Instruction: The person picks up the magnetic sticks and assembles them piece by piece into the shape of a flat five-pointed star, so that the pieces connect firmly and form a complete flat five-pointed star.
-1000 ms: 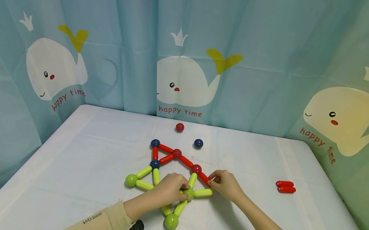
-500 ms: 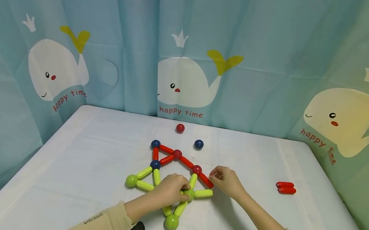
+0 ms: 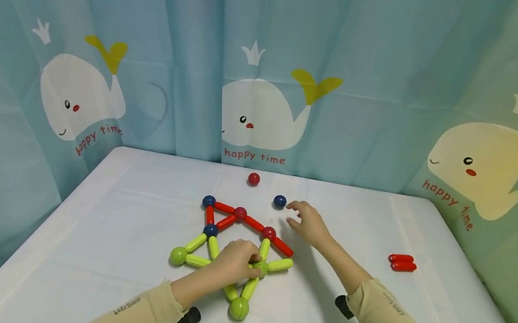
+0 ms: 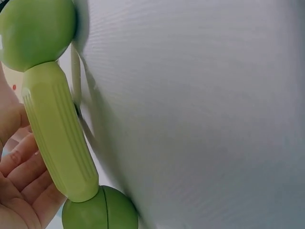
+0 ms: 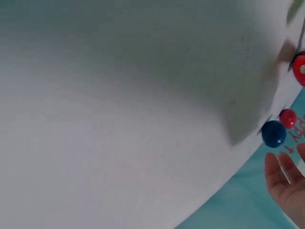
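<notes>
A flat frame of magnetic rods and balls lies on the table. My left hand [image 3: 234,263] pinches a green ball [image 3: 261,269] on its right side; a green rod [image 4: 59,131] and its end balls show close up in the left wrist view. My right hand [image 3: 311,224] reaches past the frame with fingers parted and slightly bent, holding nothing. Just left of its fingertips sits a loose blue ball [image 3: 279,202], also seen as a blue ball [image 5: 274,134] in the right wrist view. A red rod [image 3: 283,247] points out from a red ball [image 3: 268,234] on the frame.
A loose red ball [image 3: 254,179] lies near the table's back edge. Two red rods [image 3: 402,263] lie side by side on the right. A blue curtain [image 3: 371,134] with whale prints hangs behind the white table [image 3: 114,286].
My right hand has let go of the red rod and moved up and back to beside the blue ball. The frame has shifted slightly left, with my left hand still on its green ball.
</notes>
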`<action>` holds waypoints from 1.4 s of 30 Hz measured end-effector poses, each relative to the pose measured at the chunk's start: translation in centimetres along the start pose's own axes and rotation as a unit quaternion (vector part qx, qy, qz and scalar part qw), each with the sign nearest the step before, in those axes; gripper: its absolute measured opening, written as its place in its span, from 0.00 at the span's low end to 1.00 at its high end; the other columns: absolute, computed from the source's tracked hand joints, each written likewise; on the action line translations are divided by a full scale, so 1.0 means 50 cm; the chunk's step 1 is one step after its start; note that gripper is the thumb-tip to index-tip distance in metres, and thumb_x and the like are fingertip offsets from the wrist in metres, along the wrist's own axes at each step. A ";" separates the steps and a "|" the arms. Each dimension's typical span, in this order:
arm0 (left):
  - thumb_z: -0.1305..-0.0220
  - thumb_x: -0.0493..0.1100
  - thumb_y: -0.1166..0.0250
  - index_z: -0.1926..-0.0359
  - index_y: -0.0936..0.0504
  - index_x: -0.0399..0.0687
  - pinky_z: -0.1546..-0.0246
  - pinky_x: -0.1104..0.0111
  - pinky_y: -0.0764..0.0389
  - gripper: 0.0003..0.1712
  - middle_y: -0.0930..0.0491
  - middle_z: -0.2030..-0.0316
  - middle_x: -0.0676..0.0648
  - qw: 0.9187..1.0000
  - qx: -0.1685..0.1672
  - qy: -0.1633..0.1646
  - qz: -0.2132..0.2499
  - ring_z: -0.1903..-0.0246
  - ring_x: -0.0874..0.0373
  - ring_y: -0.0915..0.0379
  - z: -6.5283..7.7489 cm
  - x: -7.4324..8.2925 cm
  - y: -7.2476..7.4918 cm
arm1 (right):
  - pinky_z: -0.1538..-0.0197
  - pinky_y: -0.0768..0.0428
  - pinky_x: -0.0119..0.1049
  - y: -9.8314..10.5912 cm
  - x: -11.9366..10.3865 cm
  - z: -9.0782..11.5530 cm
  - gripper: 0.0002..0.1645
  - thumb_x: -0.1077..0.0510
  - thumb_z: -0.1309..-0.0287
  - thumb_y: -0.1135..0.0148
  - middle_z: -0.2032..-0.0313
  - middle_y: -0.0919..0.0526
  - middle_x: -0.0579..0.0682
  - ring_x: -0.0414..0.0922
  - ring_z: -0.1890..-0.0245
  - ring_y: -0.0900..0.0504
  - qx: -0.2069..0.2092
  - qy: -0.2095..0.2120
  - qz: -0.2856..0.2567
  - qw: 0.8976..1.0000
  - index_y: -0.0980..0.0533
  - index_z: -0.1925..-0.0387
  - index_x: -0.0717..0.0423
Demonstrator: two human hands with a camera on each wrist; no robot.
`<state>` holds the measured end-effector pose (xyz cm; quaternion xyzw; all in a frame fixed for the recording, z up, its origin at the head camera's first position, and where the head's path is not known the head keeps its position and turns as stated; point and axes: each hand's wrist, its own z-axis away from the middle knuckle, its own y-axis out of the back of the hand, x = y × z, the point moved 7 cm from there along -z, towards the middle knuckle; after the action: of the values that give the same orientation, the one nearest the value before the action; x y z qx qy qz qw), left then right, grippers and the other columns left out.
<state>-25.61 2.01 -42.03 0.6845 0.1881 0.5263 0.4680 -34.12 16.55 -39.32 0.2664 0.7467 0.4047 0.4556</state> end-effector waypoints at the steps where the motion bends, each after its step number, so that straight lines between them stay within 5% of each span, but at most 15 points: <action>1: 0.49 0.42 0.28 0.64 0.14 0.41 0.69 0.75 0.28 0.12 0.18 0.72 0.51 1.000 -0.002 0.002 0.004 0.73 0.64 0.30 0.000 -0.001 -0.001 | 0.49 0.23 0.52 -0.006 0.004 -0.007 0.18 0.67 0.45 0.38 0.54 0.22 0.67 0.61 0.55 0.22 0.000 0.003 0.002 1.000 0.26 0.52 0.70; 7: 0.49 0.42 0.28 0.64 0.15 0.41 0.67 0.74 0.26 0.12 0.18 0.71 0.50 1.000 -0.010 0.011 0.007 0.72 0.64 0.29 0.000 -0.001 -0.004 | 0.39 0.33 0.59 -0.040 0.017 -0.037 0.30 0.67 0.46 0.36 0.38 0.36 0.73 0.69 0.39 0.35 -0.038 0.021 0.021 0.999 0.32 0.42 0.69; 13: 0.49 0.43 0.28 0.64 0.15 0.41 0.66 0.72 0.26 0.12 0.17 0.71 0.50 1.000 -0.007 0.011 0.004 0.71 0.62 0.27 0.000 0.000 -0.001 | 0.38 0.42 0.66 -0.057 0.022 -0.058 0.36 0.66 0.44 0.39 0.31 0.48 0.72 0.75 0.34 0.50 -0.097 0.002 0.023 0.995 0.39 0.34 0.64; 25: 0.49 0.43 0.28 0.63 0.15 0.42 0.65 0.72 0.26 0.13 0.17 0.70 0.50 1.000 -0.007 0.021 0.009 0.70 0.63 0.28 -0.004 -0.010 -0.003 | 0.35 0.37 0.58 -0.067 0.030 -0.100 0.40 0.71 0.44 0.44 0.31 0.52 0.72 0.66 0.33 0.44 -0.134 -0.015 0.029 0.990 0.46 0.31 0.64; 31: 0.48 0.43 0.28 0.61 0.15 0.41 0.65 0.73 0.26 0.14 0.18 0.70 0.51 0.999 -0.014 0.028 0.019 0.70 0.63 0.29 -0.002 -0.008 -0.003 | 0.35 0.37 0.56 -0.077 0.029 -0.104 0.34 0.76 0.47 0.48 0.34 0.41 0.71 0.65 0.35 0.38 -0.152 0.008 0.044 0.987 0.37 0.36 0.66; 36: 0.49 0.42 0.28 0.62 0.15 0.41 0.65 0.72 0.26 0.14 0.17 0.70 0.50 0.999 -0.012 0.025 0.017 0.70 0.62 0.28 -0.001 -0.004 0.000 | 0.38 0.31 0.52 -0.072 0.032 -0.109 0.24 0.76 0.50 0.45 0.47 0.24 0.68 0.62 0.43 0.28 -0.096 0.011 0.052 0.994 0.28 0.47 0.69; 42: 0.49 0.43 0.28 0.61 0.15 0.41 0.65 0.72 0.26 0.14 0.17 0.69 0.50 0.999 -0.014 0.028 0.017 0.69 0.63 0.27 0.000 -0.004 0.001 | 0.42 0.28 0.52 -0.066 0.040 -0.104 0.18 0.72 0.47 0.39 0.53 0.23 0.65 0.60 0.47 0.24 -0.063 -0.032 0.044 0.997 0.27 0.52 0.64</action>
<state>-25.71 1.84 -42.12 0.6662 0.1823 0.5553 0.4633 -39.75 14.48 -41.70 0.2827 0.6920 0.4619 0.4773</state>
